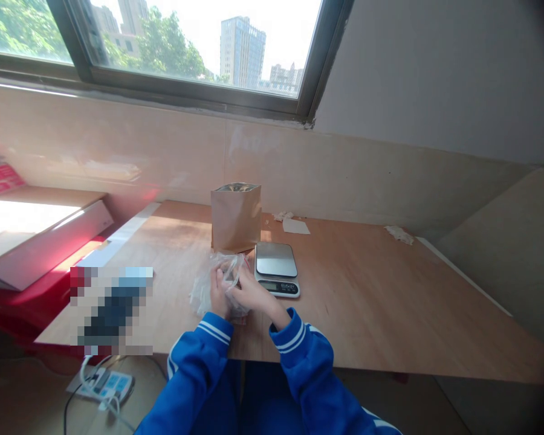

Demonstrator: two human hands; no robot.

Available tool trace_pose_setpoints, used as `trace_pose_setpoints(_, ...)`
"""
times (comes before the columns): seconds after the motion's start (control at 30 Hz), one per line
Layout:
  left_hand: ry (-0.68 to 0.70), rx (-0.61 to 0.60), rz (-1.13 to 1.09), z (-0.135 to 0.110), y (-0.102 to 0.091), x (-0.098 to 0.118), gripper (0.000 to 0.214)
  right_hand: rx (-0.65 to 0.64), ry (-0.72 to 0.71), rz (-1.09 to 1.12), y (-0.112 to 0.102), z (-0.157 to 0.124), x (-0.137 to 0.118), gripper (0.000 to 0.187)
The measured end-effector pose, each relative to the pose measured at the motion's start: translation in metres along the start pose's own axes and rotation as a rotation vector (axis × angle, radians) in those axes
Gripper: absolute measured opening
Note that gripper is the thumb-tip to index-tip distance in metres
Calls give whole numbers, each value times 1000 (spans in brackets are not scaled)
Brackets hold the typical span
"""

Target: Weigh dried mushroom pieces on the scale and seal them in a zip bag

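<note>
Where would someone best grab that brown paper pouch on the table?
Probably around its middle, from the left as seen here: the brown paper pouch stands upright, its silver-lined mouth on top, and the digital scale sits close in front to the right.

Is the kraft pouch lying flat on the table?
No, the kraft pouch stands upright on the table, just behind the scale.

Light: we see bright daylight from the window [194, 48] (its sky burnt white)
Glare: we meet it on the left board [22, 220]
Edges: we find them dark and bent
</note>
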State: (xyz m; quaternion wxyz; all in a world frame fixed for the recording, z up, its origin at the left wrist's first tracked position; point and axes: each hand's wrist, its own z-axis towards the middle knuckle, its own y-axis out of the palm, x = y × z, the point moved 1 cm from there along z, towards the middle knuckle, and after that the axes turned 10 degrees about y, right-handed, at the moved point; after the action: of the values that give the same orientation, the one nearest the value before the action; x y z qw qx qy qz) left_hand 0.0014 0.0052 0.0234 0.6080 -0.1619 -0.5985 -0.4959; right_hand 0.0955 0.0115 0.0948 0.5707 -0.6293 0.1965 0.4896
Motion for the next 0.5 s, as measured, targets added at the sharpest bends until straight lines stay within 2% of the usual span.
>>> trace_pose_setpoints(0.1, 26, -38, 14, -2, 2, 2, 43, 31, 44, 48, 6, -1, -4, 41)
trace_pose_setpoints(0.17, 49, -36, 36, -3, 3, 5, 39, 79, 57, 76, 10, 0, -5, 38)
trace_pose_setpoints(0.3, 60, 26, 90, -1, 2, 7, 31, 154, 36, 64, 18, 3, 1, 30)
trace_pose_setpoints(0.5, -26, 171, 203, 3, -5, 2, 30, 289, 39, 26, 29, 0, 14, 41)
